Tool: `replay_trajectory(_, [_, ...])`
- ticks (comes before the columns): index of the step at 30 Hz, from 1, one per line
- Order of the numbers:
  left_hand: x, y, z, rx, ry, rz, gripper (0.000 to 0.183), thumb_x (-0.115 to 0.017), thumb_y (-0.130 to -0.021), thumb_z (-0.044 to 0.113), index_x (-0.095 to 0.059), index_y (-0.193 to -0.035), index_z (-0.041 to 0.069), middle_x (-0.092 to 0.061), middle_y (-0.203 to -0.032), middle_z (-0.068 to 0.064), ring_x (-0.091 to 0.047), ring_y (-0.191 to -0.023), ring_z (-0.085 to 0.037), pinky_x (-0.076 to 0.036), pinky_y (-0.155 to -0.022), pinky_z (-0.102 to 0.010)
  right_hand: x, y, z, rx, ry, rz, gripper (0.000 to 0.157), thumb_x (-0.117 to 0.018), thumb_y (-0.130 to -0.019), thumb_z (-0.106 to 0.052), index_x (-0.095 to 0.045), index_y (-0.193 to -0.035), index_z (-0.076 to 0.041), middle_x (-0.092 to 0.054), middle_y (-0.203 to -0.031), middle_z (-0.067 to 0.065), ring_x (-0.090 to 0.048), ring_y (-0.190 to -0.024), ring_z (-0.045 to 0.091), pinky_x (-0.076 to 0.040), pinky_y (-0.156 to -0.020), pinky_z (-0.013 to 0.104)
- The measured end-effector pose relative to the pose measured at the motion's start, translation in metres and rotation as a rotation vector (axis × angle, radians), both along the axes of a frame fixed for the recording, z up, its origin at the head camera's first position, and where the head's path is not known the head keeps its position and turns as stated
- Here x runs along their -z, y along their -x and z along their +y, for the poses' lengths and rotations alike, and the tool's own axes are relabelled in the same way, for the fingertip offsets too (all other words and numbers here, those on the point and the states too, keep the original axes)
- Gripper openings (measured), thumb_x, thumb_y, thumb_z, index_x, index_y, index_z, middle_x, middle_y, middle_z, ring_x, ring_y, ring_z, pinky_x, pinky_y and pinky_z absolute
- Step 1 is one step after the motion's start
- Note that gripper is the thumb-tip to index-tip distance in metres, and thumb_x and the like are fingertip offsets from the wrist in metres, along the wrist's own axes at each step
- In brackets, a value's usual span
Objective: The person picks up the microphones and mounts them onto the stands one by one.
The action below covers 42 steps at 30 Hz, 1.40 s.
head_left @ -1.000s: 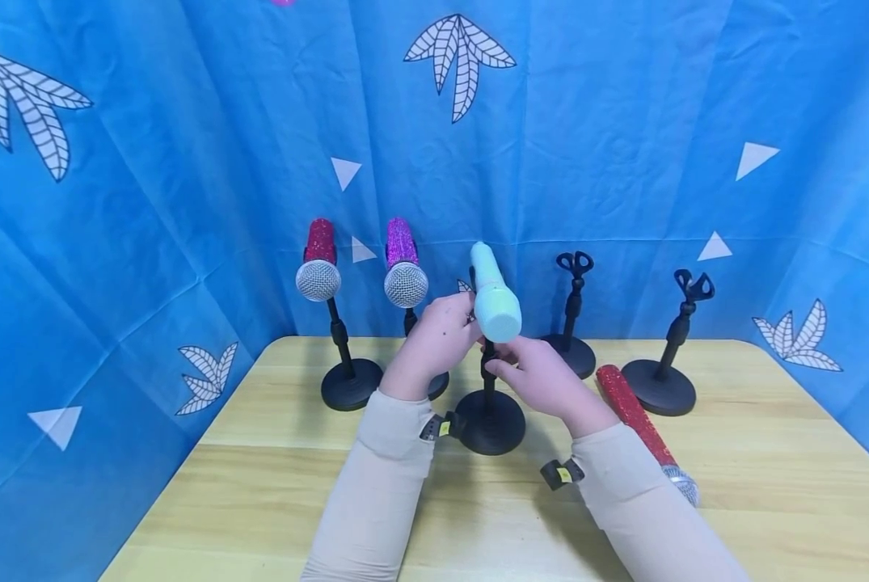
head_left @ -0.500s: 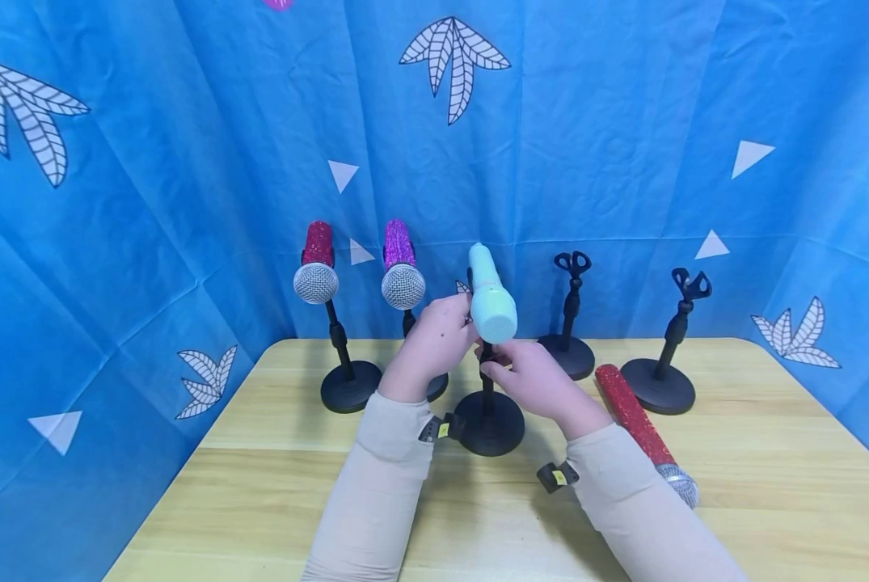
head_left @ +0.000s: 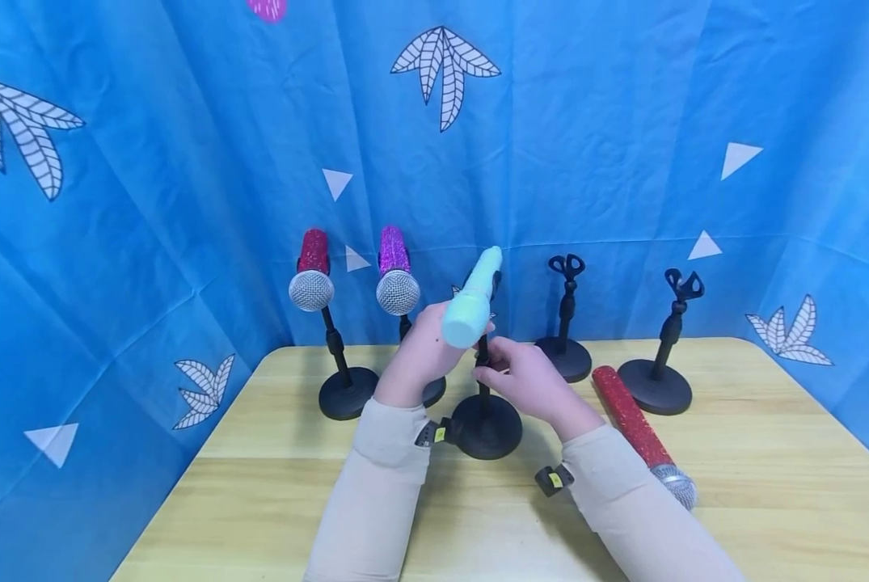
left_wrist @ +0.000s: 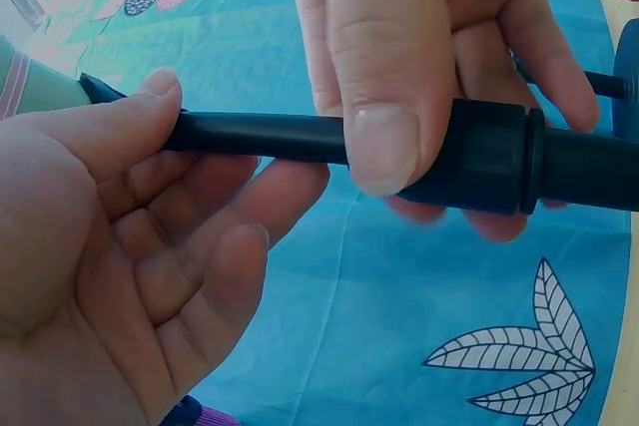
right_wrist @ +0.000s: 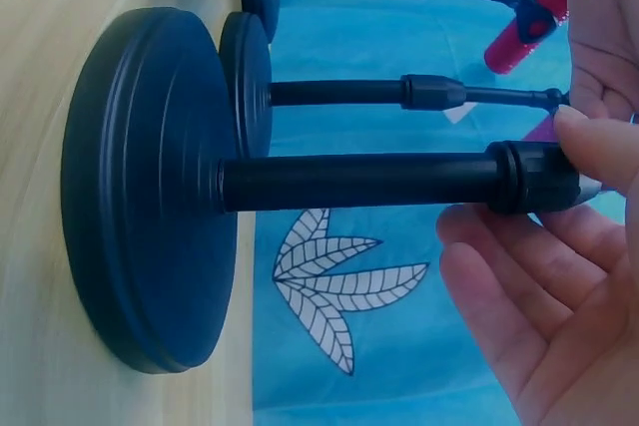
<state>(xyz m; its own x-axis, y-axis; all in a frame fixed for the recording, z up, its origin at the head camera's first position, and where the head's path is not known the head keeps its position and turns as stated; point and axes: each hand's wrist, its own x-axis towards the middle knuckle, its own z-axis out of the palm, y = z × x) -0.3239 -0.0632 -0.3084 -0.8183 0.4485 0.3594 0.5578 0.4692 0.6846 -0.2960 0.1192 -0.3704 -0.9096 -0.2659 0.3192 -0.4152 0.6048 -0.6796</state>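
Observation:
A mint-green microphone (head_left: 473,301) sits in the clip of the middle black stand, its head toward me and slightly left. My left hand (head_left: 423,347) pinches the thin upper pole (left_wrist: 260,137) just below the clip, thumb against fingers. Lower down, my right hand (head_left: 534,381) grips the ribbed collar (right_wrist: 534,177) between thumb and fingers. The stand's round base (right_wrist: 150,192) rests on the table. Part of the clip is hidden behind the microphone in the head view.
On the left, a red glitter microphone (head_left: 313,271) and a purple one (head_left: 396,271) sit on stands. Two stands with bare clips, one nearer the middle (head_left: 567,311) and one farther right (head_left: 670,339), stand to the right. Another red microphone (head_left: 634,420) lies beside my right forearm.
The mint microphone has swung round on its stand: its head has moved left and its tail end right. Both hands keep their places on the pole. The head view has shifted slightly.

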Motion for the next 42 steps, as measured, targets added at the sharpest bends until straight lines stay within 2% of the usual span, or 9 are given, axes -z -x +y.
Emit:
replay_trajectory(3, [0.000,0.001,0.000,-0.003,0.061,0.101,0.003,-0.065,-0.099,0.015,-0.066,-0.099,0.012,-0.063,-0.084,0.001,-0.059,-0.083,-0.019,-0.048,-0.080,-0.036,0.000,-0.001,-0.001,-0.025,-0.016,0.018,0.013,-0.070,-0.096,-0.022,-0.068,-0.107,-0.015,-0.071,-0.097,-0.005,-0.067,-0.093,0.017,-0.056,-0.086,0.044])
replay_trajectory(7, [-0.002,0.002,0.001,-0.040,0.129,0.168,0.011,-0.058,-0.102,0.011,-0.058,-0.091,0.010,-0.056,-0.084,-0.004,-0.054,-0.081,-0.023,-0.044,-0.076,-0.037,-0.001,-0.001,-0.001,-0.033,-0.045,0.031,0.013,-0.067,-0.099,-0.022,-0.070,-0.109,-0.015,-0.071,-0.099,-0.004,-0.066,-0.090,0.017,-0.056,-0.082,0.041])
replay_trajectory(11, [-0.004,0.001,0.003,-0.082,0.160,0.158,0.015,-0.060,-0.102,0.015,-0.056,-0.088,0.011,-0.055,-0.083,-0.005,-0.053,-0.077,-0.023,-0.043,-0.071,-0.036,-0.003,-0.001,0.000,-0.033,-0.056,0.016,0.015,-0.067,-0.099,-0.023,-0.072,-0.110,-0.015,-0.072,-0.099,-0.004,-0.063,-0.086,0.017,-0.053,-0.077,0.037])
replay_trajectory(17, [-0.006,0.002,0.007,-0.106,0.164,0.132,0.020,-0.062,-0.101,0.021,-0.058,-0.083,0.014,-0.053,-0.074,-0.002,-0.053,-0.070,-0.021,-0.043,-0.062,-0.033,-0.005,0.000,0.002,-0.023,-0.041,0.022,0.009,-0.070,-0.097,-0.024,-0.070,-0.100,-0.015,-0.066,-0.081,-0.004,-0.058,-0.074,0.019,-0.049,-0.067,0.037])
replay_trajectory(24, [-0.005,0.001,0.004,-0.085,0.150,0.142,0.011,-0.061,-0.102,0.016,-0.061,-0.092,0.012,-0.062,-0.088,-0.001,-0.056,-0.079,-0.021,-0.047,-0.071,-0.036,-0.003,0.002,0.002,0.004,-0.058,0.028,0.015,-0.072,-0.095,-0.026,-0.075,-0.104,-0.015,-0.073,-0.094,-0.005,-0.066,-0.086,0.016,-0.055,-0.078,0.039])
replay_trajectory(28, [-0.003,0.000,0.006,-0.092,0.148,0.124,0.013,-0.062,-0.102,0.019,-0.061,-0.091,0.012,-0.063,-0.087,-0.002,-0.056,-0.077,-0.021,-0.046,-0.068,-0.035,0.001,0.000,0.004,-0.017,-0.067,0.017,0.013,-0.071,-0.096,-0.027,-0.073,-0.105,-0.017,-0.073,-0.098,-0.005,-0.069,-0.094,0.016,-0.056,-0.084,0.041])
replay_trajectory(35, [-0.002,0.001,0.010,-0.079,0.144,0.096,0.015,-0.062,-0.102,0.024,-0.062,-0.092,0.013,-0.066,-0.086,0.001,-0.060,-0.076,-0.018,-0.049,-0.068,-0.033,0.001,-0.002,0.006,-0.013,-0.091,0.020,0.009,-0.072,-0.096,-0.027,-0.067,-0.094,-0.019,-0.065,-0.078,-0.007,-0.059,-0.073,0.016,-0.051,-0.066,0.035])
replay_trajectory(40, [-0.001,0.004,0.008,-0.063,0.122,0.051,0.014,-0.061,-0.103,0.025,-0.063,-0.097,0.013,-0.067,-0.088,0.001,-0.062,-0.080,-0.017,-0.049,-0.071,-0.035,0.000,0.000,0.007,-0.022,-0.088,0.042,0.010,-0.073,-0.096,-0.027,-0.067,-0.093,-0.019,-0.062,-0.074,-0.007,-0.056,-0.071,0.016,-0.048,-0.063,0.033])
replay_trajectory(42, [0.003,0.007,0.005,-0.031,0.128,0.019,0.015,-0.061,-0.103,0.029,-0.063,-0.100,0.015,-0.068,-0.089,0.001,-0.062,-0.082,-0.017,-0.050,-0.074,-0.037,-0.001,0.001,0.007,-0.038,-0.090,0.041,0.010,-0.072,-0.096,-0.026,-0.067,-0.094,-0.018,-0.063,-0.076,-0.008,-0.057,-0.072,0.016,-0.049,-0.064,0.034])
